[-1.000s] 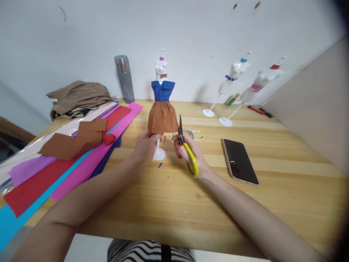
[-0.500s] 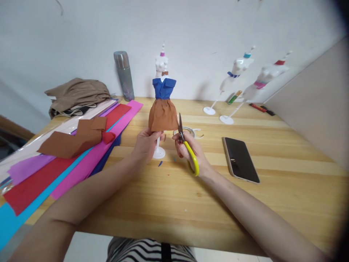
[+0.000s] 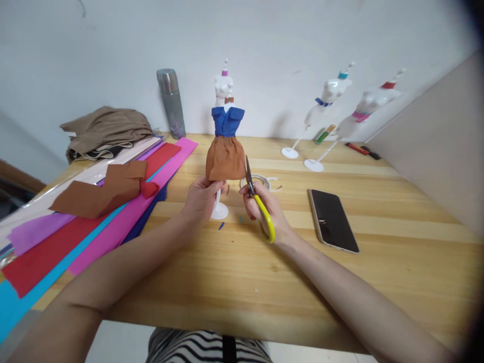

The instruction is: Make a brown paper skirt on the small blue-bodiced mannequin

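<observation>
Little has shifted: your scissors have tipped slightly, bringing their blades closer to the dress. On the bench, well back from its near edge, stands the white mannequin; whether the dress wraps its lower half isn't clear. Your left hand has its fingers pinched at the hem, seemingly to steady it. Your right hand has its fingers closed around the scissors, their blades pointing up beside the dress, presumably to keep them close to the hem. One small blue scrap lies before the mannequin's base.

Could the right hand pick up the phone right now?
Probably not as it is: nothing visible blocks the way to the phone, but the right hand holds the yellow-handled scissors, which would likely need setting down first.
</observation>
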A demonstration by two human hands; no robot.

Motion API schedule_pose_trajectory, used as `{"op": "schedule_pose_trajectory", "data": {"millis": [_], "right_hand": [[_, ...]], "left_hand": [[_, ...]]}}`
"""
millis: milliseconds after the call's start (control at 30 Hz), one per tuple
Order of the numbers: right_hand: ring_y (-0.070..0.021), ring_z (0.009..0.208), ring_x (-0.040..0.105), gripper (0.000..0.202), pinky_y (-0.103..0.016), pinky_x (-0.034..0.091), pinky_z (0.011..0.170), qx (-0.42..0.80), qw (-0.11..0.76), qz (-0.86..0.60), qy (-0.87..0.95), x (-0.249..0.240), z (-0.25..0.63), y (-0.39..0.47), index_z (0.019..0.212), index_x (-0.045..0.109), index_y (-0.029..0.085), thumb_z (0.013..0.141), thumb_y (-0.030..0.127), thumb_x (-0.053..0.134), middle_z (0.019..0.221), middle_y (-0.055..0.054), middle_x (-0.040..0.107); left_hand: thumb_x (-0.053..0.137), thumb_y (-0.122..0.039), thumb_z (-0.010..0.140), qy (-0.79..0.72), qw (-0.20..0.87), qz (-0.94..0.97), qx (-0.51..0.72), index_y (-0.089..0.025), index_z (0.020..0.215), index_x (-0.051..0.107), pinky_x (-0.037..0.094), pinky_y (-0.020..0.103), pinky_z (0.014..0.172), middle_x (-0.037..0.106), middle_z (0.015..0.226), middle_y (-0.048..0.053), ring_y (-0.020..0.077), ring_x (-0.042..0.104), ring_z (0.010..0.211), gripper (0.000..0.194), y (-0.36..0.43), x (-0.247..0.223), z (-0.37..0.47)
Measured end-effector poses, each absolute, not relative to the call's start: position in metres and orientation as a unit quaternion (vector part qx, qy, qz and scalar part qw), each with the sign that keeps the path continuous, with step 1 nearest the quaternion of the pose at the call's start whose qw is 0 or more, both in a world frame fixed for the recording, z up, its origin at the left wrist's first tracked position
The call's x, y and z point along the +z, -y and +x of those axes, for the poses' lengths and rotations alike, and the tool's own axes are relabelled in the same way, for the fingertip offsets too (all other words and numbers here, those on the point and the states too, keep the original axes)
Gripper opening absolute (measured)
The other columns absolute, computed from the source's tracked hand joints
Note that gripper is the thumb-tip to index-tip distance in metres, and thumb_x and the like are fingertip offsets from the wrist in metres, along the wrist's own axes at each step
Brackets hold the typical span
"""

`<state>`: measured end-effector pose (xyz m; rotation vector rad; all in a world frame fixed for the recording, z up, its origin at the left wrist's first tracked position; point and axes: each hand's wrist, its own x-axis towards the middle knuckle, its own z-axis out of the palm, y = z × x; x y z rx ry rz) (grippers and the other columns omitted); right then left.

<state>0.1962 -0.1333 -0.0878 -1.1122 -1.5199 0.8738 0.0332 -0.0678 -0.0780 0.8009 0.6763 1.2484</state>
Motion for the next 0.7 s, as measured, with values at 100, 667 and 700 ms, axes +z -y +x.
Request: {"op": "schedule_pose_trajectory", "data": {"millis": [100, 667, 700], "right_hand": [[-0.0165, 0.068, 0.044, 0.052, -0.031, 0.035, 0.057, 0.363, 0.499, -0.468, 0.632, -0.0805, 0.1949, 0.1354, 0.098, 0.056, 0.024, 0.088, 0.075, 0.063, 0.077, 0.001, 0.048], [-0.0138, 0.062, 0.040, 0.042, -0.029, 0.033, 0.054, 0.365, 0.508, -0.482, 0.614, -0.0778, 0.1906, 0.1362, 0.091, 0.055, 0.024, 0.089, 0.064, 0.066, 0.071, 0.004, 0.045], [-0.0137, 0.061, 0.040, 0.042, -0.029, 0.033, 0.054, 0.364, 0.510, -0.480, 0.614, -0.0777, 0.1902, 0.1362, 0.090, 0.054, 0.024, 0.089, 0.064, 0.066, 0.071, 0.004, 0.045]], "left_hand": [[0.089, -0.018, 0.062, -0.297, 0.690, 0.356, 0.556, -0.020, 0.065, 0.071, 0.041, 0.031, 0.067, 0.060, 0.065, -0.001, 0.0120, 0.049, 0.065, 0.019, 0.0682, -0.0788, 0.0326], [0.087, -0.016, 0.063, -0.318, 0.689, 0.343, 0.554, -0.018, 0.063, 0.070, 0.043, 0.028, 0.065, 0.060, 0.062, -0.001, 0.0100, 0.050, 0.061, 0.017, 0.0690, -0.0793, 0.0341], [0.087, -0.016, 0.063, -0.319, 0.690, 0.340, 0.554, -0.018, 0.063, 0.071, 0.043, 0.028, 0.065, 0.061, 0.063, -0.001, 0.0101, 0.050, 0.061, 0.016, 0.0690, -0.0794, 0.0342]]}}
